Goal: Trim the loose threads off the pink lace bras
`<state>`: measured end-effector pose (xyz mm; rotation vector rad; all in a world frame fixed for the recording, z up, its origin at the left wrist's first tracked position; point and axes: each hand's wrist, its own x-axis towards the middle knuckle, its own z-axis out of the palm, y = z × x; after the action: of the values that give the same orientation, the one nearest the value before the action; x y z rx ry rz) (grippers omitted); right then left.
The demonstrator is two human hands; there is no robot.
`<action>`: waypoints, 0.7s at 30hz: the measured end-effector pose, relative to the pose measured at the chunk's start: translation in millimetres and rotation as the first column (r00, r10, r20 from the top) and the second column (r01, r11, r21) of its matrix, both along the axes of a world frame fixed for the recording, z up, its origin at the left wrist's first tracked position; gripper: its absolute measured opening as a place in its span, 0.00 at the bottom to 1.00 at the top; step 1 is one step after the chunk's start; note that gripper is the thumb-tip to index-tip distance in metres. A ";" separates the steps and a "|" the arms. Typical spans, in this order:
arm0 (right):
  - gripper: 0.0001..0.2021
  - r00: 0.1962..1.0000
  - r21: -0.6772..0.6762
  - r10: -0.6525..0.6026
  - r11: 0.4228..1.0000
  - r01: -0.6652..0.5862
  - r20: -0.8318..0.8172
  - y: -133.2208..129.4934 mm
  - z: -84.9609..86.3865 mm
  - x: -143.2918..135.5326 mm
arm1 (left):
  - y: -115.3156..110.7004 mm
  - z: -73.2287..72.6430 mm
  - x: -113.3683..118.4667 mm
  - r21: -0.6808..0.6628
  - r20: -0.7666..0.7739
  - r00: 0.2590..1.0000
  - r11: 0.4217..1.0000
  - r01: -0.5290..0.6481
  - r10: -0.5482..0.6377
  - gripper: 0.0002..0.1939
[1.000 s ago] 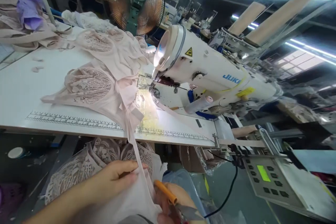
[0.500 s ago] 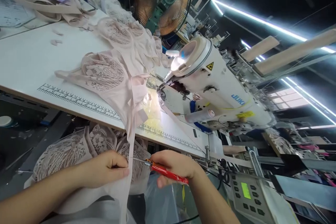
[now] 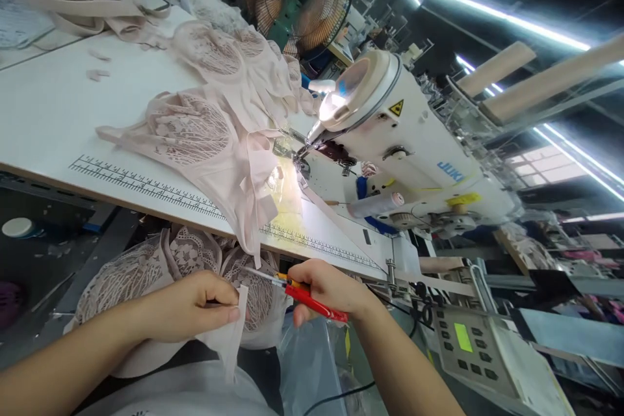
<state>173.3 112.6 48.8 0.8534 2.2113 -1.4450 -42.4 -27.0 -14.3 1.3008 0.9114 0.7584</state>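
Observation:
My left hand [image 3: 199,305] pinches the cut end of a pale pink elastic strap [image 3: 238,318] between thumb and fingers. In my right hand [image 3: 326,292] is a pair of red-handled snips [image 3: 314,299]. The blades point left, a little above the strap end and apart from it. A pale pink lace bra [image 3: 195,133] lies on the sewing table [image 3: 43,110], and its own strap end hangs just over the front edge. More lace bra cups [image 3: 127,279] rest on my lap under both hands.
A white sewing machine [image 3: 419,143] with a lit needle area stands at the right of the table. Behind it is a fan [image 3: 297,0]. More bras [image 3: 244,52] are piled at the back. A control panel [image 3: 472,344] sits at lower right.
The strap that ran from the bra down through my left hand is now cut in two. The snips' blades have moved clear of it, and the upper piece hangs short at the table edge.

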 end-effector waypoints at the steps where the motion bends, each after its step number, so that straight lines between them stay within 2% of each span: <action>1: 0.30 0.993 -0.053 -0.067 0.997 0.062 -0.094 -4.7 -3.1 1.7 | 0.3 5.6 0.3 0.037 -0.016 1.000 0.999 -0.016 0.016 0.15; 3: 0.29 0.931 -0.191 -0.224 0.966 0.174 -0.288 -18.0 -11.8 3.4 | 3.0 18.2 2.4 0.150 -0.052 0.998 0.988 -0.024 0.033 0.14; 5: 0.27 0.835 -0.359 -0.390 0.898 0.254 -0.387 -35.0 -24.1 3.2 | 8.6 29.4 6.7 0.282 -0.074 0.997 0.959 -0.013 0.035 0.14; 7: 0.26 0.764 -0.501 -0.525 0.808 0.309 -0.375 -52.4 -38.1 2.3 | 16.1 36.4 13.0 0.380 -0.090 0.995 0.925 0.000 0.037 0.15; 9: 0.27 0.730 -0.591 -0.599 0.734 0.334 -0.331 -67.2 -50.8 2.5 | 23.0 37.8 20.8 0.440 -0.129 0.991 0.898 0.022 0.039 0.17; 14: 0.26 0.623 -0.668 -0.719 0.630 0.397 -0.308 -80.6 -65.0 16.4 | 27.6 24.6 37.3 0.556 -0.172 0.982 0.830 0.037 0.072 0.22; 17: 0.23 0.633 -0.661 -0.720 0.625 0.416 -0.283 -75.9 -64.6 30.9 | 25.7 18.1 40.7 0.568 -0.211 0.968 0.823 0.007 0.138 0.20; 19: 0.19 0.655 -0.646 -0.710 0.632 0.428 -0.260 -72.8 -64.2 38.0 | 25.0 17.6 41.6 0.590 -0.252 0.947 0.807 -0.011 0.197 0.20; 21: 0.15 0.640 -0.618 -0.727 0.627 0.474 -0.247 -71.1 -65.8 40.9 | 24.2 18.6 42.9 0.610 -0.295 0.928 0.793 -0.002 0.229 0.21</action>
<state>214.2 41.5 -17.0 1.2419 1.6776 -2.6954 0.4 -2.8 4.4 2.0126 1.0936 0.9782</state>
